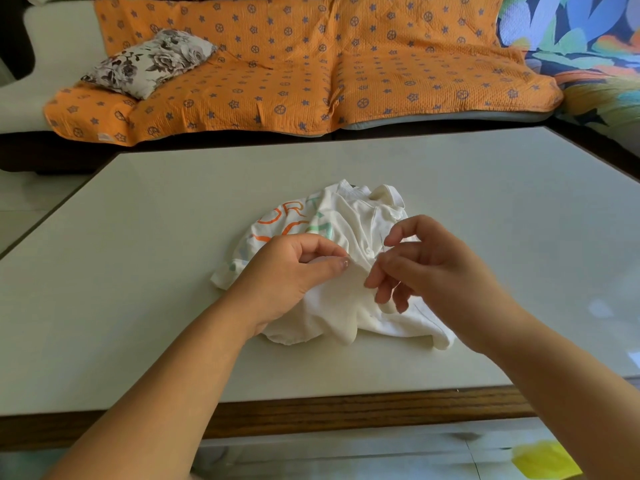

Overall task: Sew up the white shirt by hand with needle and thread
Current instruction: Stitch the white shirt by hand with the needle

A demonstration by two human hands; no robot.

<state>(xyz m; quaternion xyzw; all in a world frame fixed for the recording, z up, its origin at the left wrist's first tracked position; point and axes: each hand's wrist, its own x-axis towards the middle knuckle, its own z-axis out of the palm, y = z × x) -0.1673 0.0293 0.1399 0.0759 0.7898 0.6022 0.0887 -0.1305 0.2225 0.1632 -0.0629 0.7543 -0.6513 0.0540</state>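
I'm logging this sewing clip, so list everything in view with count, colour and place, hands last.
white shirt: one, white with orange and green lettering, crumpled mid-table
table: one, pale top, wooden front edge, foreground
sofa cover: one, orange with blue motifs, behind table
pillow: one, grey floral, on the cover, left
leaf-print fabric: one, blue, green and orange, top right
yellow object: one, blurred, bottom right
left hand: one, pinches the shirt
right hand: one, fingers loosely curled over the shirt; no needle discernible

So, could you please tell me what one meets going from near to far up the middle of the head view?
wooden table edge → white shirt → bare table top → orange sofa cover
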